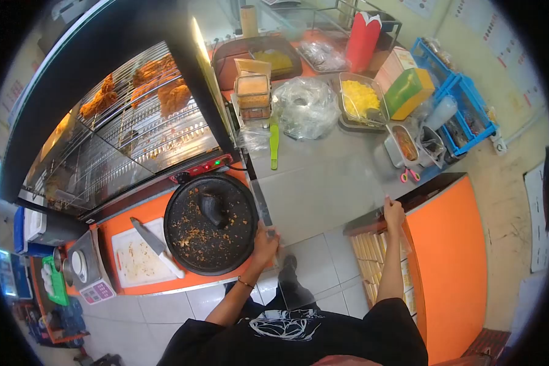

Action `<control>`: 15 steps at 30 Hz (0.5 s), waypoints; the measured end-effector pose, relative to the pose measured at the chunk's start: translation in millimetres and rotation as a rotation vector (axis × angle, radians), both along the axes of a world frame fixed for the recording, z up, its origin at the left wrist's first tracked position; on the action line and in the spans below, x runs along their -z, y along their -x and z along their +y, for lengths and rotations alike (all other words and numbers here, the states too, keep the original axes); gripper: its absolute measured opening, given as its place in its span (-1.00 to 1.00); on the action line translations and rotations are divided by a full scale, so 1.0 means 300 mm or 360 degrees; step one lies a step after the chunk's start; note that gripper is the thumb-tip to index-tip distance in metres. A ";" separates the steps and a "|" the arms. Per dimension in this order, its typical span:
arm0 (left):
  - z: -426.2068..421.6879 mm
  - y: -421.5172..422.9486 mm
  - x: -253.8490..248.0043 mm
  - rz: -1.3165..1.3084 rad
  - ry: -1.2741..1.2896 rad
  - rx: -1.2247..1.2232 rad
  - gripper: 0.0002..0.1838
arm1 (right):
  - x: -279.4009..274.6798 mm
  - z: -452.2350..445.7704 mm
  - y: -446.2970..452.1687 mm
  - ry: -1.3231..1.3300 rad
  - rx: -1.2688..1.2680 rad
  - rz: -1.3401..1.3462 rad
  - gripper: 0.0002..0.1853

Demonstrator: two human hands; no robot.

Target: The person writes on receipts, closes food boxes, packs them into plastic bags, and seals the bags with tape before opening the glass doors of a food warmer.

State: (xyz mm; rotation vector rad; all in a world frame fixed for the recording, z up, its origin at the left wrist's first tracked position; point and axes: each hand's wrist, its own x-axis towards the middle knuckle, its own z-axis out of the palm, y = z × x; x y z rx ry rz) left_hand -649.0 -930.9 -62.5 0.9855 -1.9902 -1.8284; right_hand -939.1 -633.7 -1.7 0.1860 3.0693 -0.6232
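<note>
My left hand [266, 243] is closed at the front left corner of the steel tabletop [323, 189], close beside a round black pan [178, 256] with brown crumbs and a dark curved object in it. Farther right, my right hand [393, 210] makes a closed shape at the tabletop's front right end, below pink-handled scissors [410, 175]. A faint see-through layer seems to span the space between both hands, but I cannot tell what the fingers hold. A bundle of clear plastic [305, 108] and a green utensil [274, 146] lie farther back.
At left, a lit display cabinet [134, 122] holds fried pieces. A knife [155, 245] rests on a white cutting board [137, 259] beside a scale [91, 268]. A tub of yellow food [360, 99] and blue racks [470, 116] stand behind. An orange counter [448, 262] is right.
</note>
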 end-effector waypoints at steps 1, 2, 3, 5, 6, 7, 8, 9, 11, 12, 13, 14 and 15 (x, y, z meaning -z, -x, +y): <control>0.007 0.015 0.022 -0.0022 0.0114 -0.0021 -0.69 | 0.012 -0.008 0.037 0.0053 -0.0044 0.0074 -0.45; 0.008 0.047 -0.067 -0.0084 -0.0068 -0.0046 -0.62 | 0.068 -0.002 0.099 0.0075 -0.0096 0.0092 -0.48; 0.006 0.082 -0.122 -0.0114 -0.0158 -0.0068 -0.58 | 0.072 -0.017 0.129 0.0079 -0.0115 0.0078 -0.48; 0.000 0.151 -0.203 -0.0229 -0.0196 -0.0148 -0.46 | 0.050 -0.079 0.168 0.0175 -0.0116 0.0160 -0.53; 0.000 0.177 -0.214 -0.0310 -0.0146 -0.0198 -0.37 | 0.060 -0.096 0.198 0.0176 -0.0125 0.0156 -0.53; -0.011 0.197 -0.183 -0.0312 -0.0149 -0.0202 -0.37 | 0.071 -0.111 0.222 0.0284 -0.0207 0.0102 -0.55; -0.037 0.217 -0.118 -0.0359 0.0196 -0.0200 -0.31 | 0.086 -0.122 0.244 0.0391 -0.0286 0.0050 -0.55; -0.053 0.239 -0.091 -0.0402 0.0542 -0.0196 -0.24 | 0.105 -0.133 0.261 0.0389 -0.0286 0.0052 -0.55; -0.077 0.273 -0.030 -0.0341 0.0457 -0.0301 -0.26 | 0.139 -0.166 0.286 0.0403 -0.0355 0.0129 -0.62; -0.097 0.285 0.005 -0.0408 0.0697 -0.0306 -0.22 | 0.141 -0.186 0.288 0.0409 -0.0352 0.0133 -0.62; -0.115 0.293 0.037 -0.0476 0.0940 -0.0309 -0.18 | 0.144 -0.207 0.285 0.0462 -0.0337 0.0175 -0.63; -0.121 0.306 0.030 -0.0454 0.0828 -0.0340 -0.16 | 0.165 -0.212 0.296 0.0513 -0.0321 0.0218 -0.65; -0.118 0.322 0.026 -0.0451 0.0834 -0.0339 -0.16 | 0.184 -0.217 0.305 0.0519 -0.0318 0.0222 -0.65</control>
